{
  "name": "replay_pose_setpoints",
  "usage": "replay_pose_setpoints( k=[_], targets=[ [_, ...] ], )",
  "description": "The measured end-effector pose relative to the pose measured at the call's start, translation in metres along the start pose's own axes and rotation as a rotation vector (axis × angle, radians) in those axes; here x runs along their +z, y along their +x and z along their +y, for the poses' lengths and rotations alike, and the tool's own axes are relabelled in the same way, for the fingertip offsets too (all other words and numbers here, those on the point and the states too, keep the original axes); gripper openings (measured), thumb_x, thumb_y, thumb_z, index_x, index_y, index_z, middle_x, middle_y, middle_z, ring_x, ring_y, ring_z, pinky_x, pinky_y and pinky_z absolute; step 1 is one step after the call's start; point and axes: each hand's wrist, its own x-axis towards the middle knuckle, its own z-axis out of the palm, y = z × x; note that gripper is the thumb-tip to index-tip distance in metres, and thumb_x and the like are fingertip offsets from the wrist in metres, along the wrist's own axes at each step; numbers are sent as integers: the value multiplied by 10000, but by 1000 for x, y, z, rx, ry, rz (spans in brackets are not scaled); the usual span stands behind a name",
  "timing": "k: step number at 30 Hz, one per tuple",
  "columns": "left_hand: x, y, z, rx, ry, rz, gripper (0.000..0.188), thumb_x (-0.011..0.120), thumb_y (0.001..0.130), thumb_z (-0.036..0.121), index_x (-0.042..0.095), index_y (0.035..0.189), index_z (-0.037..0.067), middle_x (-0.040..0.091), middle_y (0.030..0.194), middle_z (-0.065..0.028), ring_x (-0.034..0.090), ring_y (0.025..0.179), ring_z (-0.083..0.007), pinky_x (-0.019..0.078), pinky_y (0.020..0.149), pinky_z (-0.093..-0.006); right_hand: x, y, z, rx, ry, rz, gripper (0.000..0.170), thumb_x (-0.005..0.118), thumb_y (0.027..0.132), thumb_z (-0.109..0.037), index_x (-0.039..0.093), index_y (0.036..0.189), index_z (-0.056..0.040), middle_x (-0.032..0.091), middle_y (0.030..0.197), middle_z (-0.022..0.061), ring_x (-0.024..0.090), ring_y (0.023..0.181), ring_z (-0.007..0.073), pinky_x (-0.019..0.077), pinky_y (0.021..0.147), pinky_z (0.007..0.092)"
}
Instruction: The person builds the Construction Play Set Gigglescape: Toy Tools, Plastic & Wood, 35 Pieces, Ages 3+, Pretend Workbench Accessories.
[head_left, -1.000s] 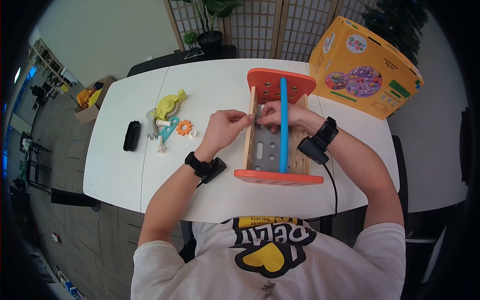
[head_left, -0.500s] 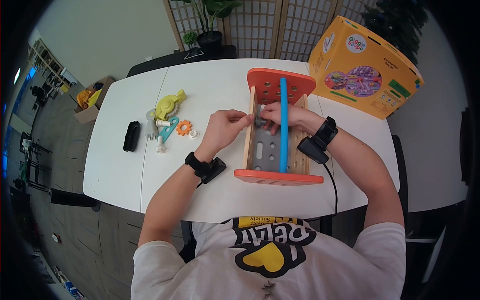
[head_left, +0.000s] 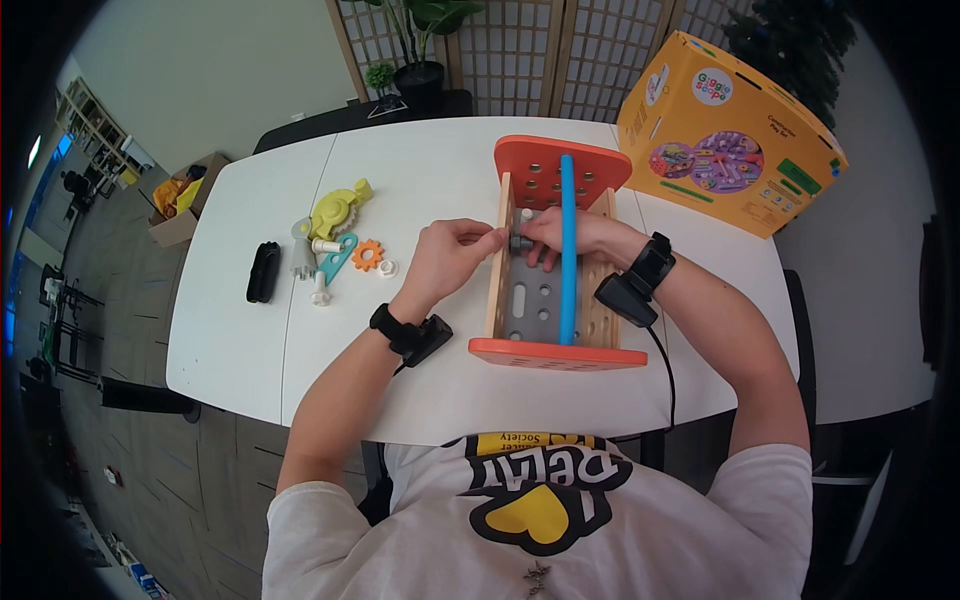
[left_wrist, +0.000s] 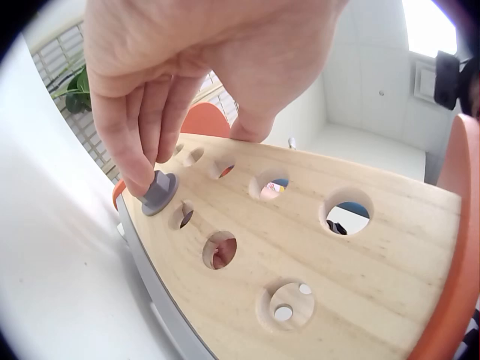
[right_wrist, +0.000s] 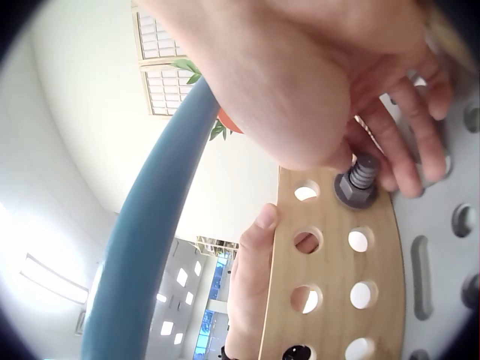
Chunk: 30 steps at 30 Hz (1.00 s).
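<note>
Outside the toolbox's wooden side panel (left_wrist: pixel 300 225), my left hand (head_left: pixel 448 258) (left_wrist: pixel 187 67) pinches the grey hex head of a bolt (left_wrist: pixel 159 191), its thumb resting on the panel's top edge. On the panel's inner face, the threaded end (right_wrist: pixel 365 171) of the bolt pokes through a grey nut (right_wrist: pixel 354 192). My right hand (head_left: pixel 570 232) (right_wrist: pixel 322 82) reaches in under the blue bar (head_left: pixel 567 260) (right_wrist: pixel 154 225), thumb and a finger on either side of the bolt and nut, the other fingers spread over the grey perforated base (head_left: pixel 530 305) (right_wrist: pixel 442 262).
Left of the toolbox lie a yellow-green toy saw (head_left: pixel 335 215), a teal strip (head_left: pixel 340 258), an orange gear (head_left: pixel 368 255), a white nut (head_left: pixel 388 268), white bolts (head_left: pixel 320 292) and a black case (head_left: pixel 264 272). A yellow box (head_left: pixel 735 135) stands at the back right.
My right fingers have shifted a little around the inner end of the bolt and spread, leaving more of the grey hardware in sight. My left hand has kept its place.
</note>
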Motion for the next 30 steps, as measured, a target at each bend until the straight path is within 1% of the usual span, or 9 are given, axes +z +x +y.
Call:
replay_pose_setpoints(
  k=[3, 6, 9, 13, 18, 22, 24, 27, 30],
  targets=[
    [0, 0, 1, 0, 8, -1, 422, 728, 956, 329, 758, 1126, -56, 772, 939, -136, 724, 891, -179, 565, 838, -305, 2, -4, -3, -16, 89, 31, 407, 516, 1081, -340, 638, 1243, 13, 717, 981, 85, 687, 766, 131, 547, 707, 275],
    [-1, -2, 6, -11, 21, -1, 412, 727, 958, 326, 761, 1126, -49, 773, 940, -133, 725, 889, -180, 568, 836, -304, 2, -4, 4, -166, -25, 7, 394, 564, 1064, -336, 639, 1224, 17, 715, 991, 87, 685, 760, 130, 542, 706, 271],
    [0, -2, 4, -9, 12, 4, 411, 728, 958, 327, 762, 1124, -48, 773, 941, -134, 727, 885, -181, 571, 831, -304, 0, -7, 3, -167, -125, -12, 380, 597, 1050, -330, 641, 1194, 19, 710, 972, 82, 684, 764, 133, 538, 707, 267],
    [2, 1, -4, 15, -6, 35, 489, 749, 920, 419, 781, 1052, -51, 784, 921, -166, 754, 888, -224, 581, 812, -315, 1, -1, 5, -100, -26, -31, 365, 588, 1053, -321, 641, 1178, 18, 709, 939, 83, 686, 768, 128, 545, 710, 271],
    [0, -1, 1, 0, 12, 16, 436, 734, 944, 352, 767, 1096, -56, 777, 936, -148, 735, 881, -195, 574, 824, -307, 0, -1, -3, 41, 96, -6, 363, 593, 1049, -308, 614, 1216, 13, 706, 965, 81, 687, 787, 124, 552, 709, 272],
    [0, -2, 4, -4, 13, 9, 411, 727, 954, 319, 761, 1117, -56, 773, 941, -139, 725, 874, -180, 571, 824, -302, 3, -4, 3, -136, 46, -2, 357, 605, 1041, -309, 602, 1208, 7, 702, 968, 76, 690, 798, 132, 550, 705, 261],
    [1, 0, -1, 10, -2, 24, 456, 744, 931, 382, 775, 1076, -49, 780, 923, -155, 743, 878, -206, 576, 813, -312, 3, -3, 9, -236, 7, -7, 347, 609, 1038, -309, 606, 1194, 2, 700, 955, 71, 692, 799, 135, 550, 701, 257],
    [2, 0, -4, 18, -10, 34, 482, 751, 921, 416, 782, 1054, -47, 782, 911, -163, 750, 877, -217, 579, 805, -318, 2, -4, 7, -215, -8, -18, 338, 603, 1044, -316, 613, 1176, -5, 696, 947, 63, 691, 801, 131, 548, 699, 259],
    [2, 0, -3, 20, -11, 31, 484, 749, 923, 417, 782, 1054, -47, 781, 910, -162, 748, 874, -215, 579, 805, -319, 1, -7, -2, -87, 9, -23, 335, 604, 1047, -329, 615, 1146, -9, 695, 944, 56, 690, 800, 127, 545, 693, 263]
  ],
)
